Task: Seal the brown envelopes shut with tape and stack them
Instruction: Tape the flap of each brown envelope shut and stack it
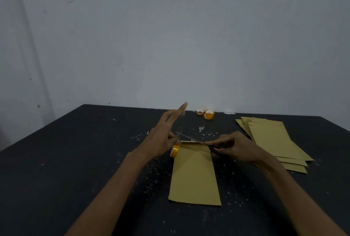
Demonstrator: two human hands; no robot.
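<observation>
Left hand (162,137) grips the tape roll (174,150); right hand (233,147) grips scissors (189,138) over the envelope (195,175) on the tabletop (75,160).

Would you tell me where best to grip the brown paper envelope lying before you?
Probably the near short edge, from your side: the brown paper envelope lies flat on the dark table, and the left hand, orange tape roll, right hand and metal scissors crowd its far end.

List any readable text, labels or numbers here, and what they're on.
Spare tape rolls at the far edge of the table: pale print on an orange band, too blurred to read.
Tape roll in the left hand: no legible print.
Envelope, envelope stack, scissors: no markings show.
</observation>
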